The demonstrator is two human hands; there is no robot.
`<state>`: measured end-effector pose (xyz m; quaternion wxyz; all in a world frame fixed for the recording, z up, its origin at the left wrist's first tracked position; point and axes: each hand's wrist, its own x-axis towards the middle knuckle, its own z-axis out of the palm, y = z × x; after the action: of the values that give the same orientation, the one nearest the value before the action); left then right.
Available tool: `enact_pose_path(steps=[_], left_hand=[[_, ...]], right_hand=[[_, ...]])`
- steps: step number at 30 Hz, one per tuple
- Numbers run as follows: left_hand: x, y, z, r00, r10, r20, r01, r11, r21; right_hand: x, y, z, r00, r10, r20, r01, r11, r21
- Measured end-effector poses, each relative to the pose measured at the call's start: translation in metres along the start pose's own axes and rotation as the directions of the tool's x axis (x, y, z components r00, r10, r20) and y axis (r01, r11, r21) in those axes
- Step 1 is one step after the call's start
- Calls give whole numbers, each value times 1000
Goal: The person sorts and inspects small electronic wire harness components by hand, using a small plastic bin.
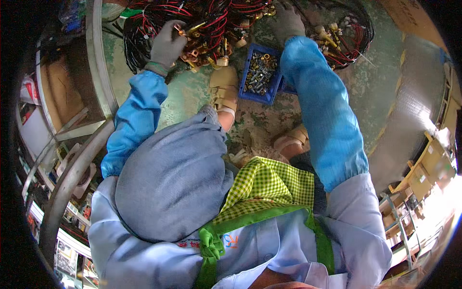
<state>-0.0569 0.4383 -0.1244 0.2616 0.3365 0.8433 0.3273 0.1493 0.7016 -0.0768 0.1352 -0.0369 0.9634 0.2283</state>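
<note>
My left hand (168, 45), in a grey glove, is closed with thumb and fingers round a small copper-coloured fitting (180, 30). It is at the near left side of a tangled heap of red and black wires (216, 24) with brass and copper fittings (193, 54) on their ends. My right hand (288, 23), also gloved in grey, reaches to the right side of the heap at the upper edge, beside a brass fitting (269, 10). Its fingertips are partly hidden, so its grip does not show.
A blue tray (257, 98) of loose bolts and nuts stands on the worn green floor (195, 91) between my arms. To its right lies a coil of black cable (369, 36) with more brass fittings. A metal frame (98, 62) runs along the left; cartons on a rack (423, 180) stand right.
</note>
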Motion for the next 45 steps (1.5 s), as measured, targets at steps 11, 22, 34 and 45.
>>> enact_pose_path(steps=[11,22,34,45], left_hand=[[-5,78,6,817,547,-182,-397,762,512],[-48,96,111,805,33,592,376,744,-553],[-34,98,107,752,-48,657,207,964,-167],[-34,76,127,832,-76,550,175,976,-130]], right_hand=[[-12,16,69,865,362,347,-501,586,637],[-78,-114,-9,799,114,590,135,-991,9],[-91,-116,13,796,382,470,-300,-426,853],[-95,-123,9,786,548,287,-241,-155,958]])
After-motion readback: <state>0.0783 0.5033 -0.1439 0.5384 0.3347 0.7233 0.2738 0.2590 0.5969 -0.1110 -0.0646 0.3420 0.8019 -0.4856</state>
